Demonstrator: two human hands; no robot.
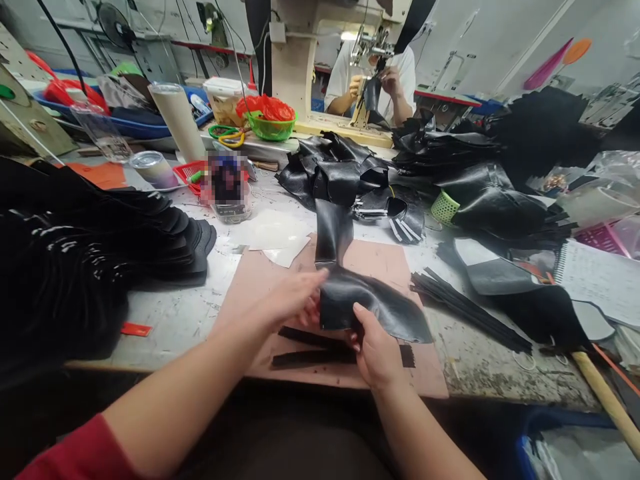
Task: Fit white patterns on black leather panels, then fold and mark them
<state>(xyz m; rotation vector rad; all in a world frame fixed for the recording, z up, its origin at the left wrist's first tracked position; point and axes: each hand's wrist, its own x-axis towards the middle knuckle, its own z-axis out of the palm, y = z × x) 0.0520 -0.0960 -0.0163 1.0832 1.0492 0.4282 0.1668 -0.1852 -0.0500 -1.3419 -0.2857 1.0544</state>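
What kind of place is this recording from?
Likely a leather-goods or shoe workshop: an industrial sewing machine across the bench, heaps of cut black leather pieces, and both hands holding a leather piece.

Both hands hold a black leather piece [370, 303] over a pink mat [380, 257] on the table [175, 313]. Left hand [295, 297] grips its left edge, right hand [373, 347] pinches the near edge w/ thumb on top. Black strips [310, 347] lie just below the grip; leather pile [345, 173] beyond.

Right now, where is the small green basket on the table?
In the head view, the small green basket lies right of centre, half tucked among the black leather pieces, beyond the pink work mat.
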